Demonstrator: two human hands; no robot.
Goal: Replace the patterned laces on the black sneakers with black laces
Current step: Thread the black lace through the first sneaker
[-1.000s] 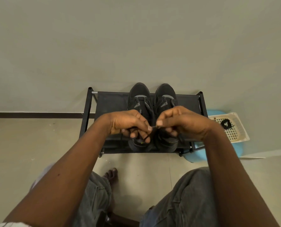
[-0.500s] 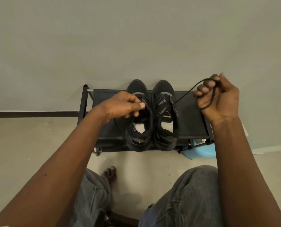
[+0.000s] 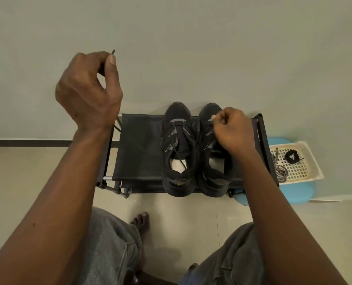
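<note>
On the shoe rack [image 3: 138,149] sit the black sneakers [image 3: 178,149], mid-lacing. Our left hand [image 3: 88,89] pinches the black lace [image 3: 113,51] tip up high. Our right hand [image 3: 231,130] pinches it at the right sneaker [image 3: 212,177]. Next, we judge, comes threading that tip.

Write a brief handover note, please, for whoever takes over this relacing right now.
Left hand: raised, pinching the tip of the black lace.
Right hand: curled grip at the right sneaker eyelets, seemingly pinching the lace there.
Both sneakers sit on the rack. The left sneaker looks laced in black, with one end loose inside.
Done: the patterned laces are out, in the basket beside a black coil.
Left: finish threading the right sneaker and tidy the ends.
</note>
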